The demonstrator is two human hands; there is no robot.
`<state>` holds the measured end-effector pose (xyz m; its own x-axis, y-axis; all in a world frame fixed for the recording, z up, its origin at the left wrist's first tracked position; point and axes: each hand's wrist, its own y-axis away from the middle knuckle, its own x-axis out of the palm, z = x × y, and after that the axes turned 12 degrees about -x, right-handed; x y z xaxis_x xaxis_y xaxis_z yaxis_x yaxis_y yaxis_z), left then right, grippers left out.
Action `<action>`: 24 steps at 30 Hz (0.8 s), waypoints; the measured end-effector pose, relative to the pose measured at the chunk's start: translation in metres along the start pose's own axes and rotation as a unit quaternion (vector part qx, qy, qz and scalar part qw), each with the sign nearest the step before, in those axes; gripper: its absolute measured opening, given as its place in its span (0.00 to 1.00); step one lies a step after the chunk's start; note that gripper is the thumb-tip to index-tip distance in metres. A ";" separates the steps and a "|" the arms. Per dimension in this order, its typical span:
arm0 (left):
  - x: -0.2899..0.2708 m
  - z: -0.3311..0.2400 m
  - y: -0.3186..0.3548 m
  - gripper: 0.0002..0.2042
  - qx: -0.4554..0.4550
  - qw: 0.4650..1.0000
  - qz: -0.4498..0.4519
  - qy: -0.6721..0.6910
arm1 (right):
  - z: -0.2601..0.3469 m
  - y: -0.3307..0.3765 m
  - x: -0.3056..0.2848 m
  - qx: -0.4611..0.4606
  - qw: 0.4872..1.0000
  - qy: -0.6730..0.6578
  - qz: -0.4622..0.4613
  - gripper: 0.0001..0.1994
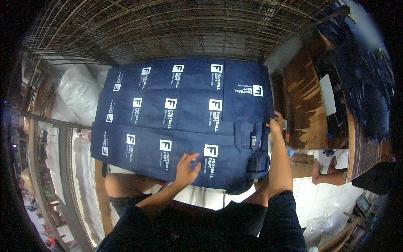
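Observation:
A wide spread of dark blue fabric [191, 90] with white printed marks lies in front of me, seamed or overlapped in long strips. My left hand [187, 171] is over its near part, fingers apart and slightly bent, holding nothing; whether the fingertips touch the cloth I cannot tell. At the fabric's right edge my right hand [276, 124] has its fingers curled together. Something small and dark shows by the fingertips, too unclear to name. Just left of my right forearm, dark straps [259, 164] lie at the near right corner of the fabric.
Wire mesh [184, 31] rises behind the fabric. A white plastic sack [77, 92] sits at the left. To the right stands a worn wooden table [308, 96], with dark cloth [363, 71] heaped beyond it. Another person's bare foot [321, 171] is on the white tiled floor [308, 197].

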<state>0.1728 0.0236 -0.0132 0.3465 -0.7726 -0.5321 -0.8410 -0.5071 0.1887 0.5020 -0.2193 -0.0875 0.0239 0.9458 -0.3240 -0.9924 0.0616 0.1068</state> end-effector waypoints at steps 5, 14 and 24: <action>-0.008 0.025 0.043 0.19 0.009 0.999 0.029 0.035 | -0.019 -0.007 -0.005 -0.064 0.974 0.219 -0.002 0.21; -0.023 -0.013 0.073 0.21 -0.014 0.997 0.079 -0.004 | 0.112 0.119 -0.061 -0.267 0.960 0.082 -0.031 0.15; -0.021 -0.026 0.103 0.23 0.029 0.993 0.105 0.053 | 0.297 0.140 -0.285 -0.400 0.777 -0.369 -0.317 0.28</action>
<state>0.0896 -0.0222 0.0386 0.2007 -0.8958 -0.3965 -0.9207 -0.3108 0.2361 0.3924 -0.3855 0.2991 0.3081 0.7503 0.5848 -0.5031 0.6503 -0.5692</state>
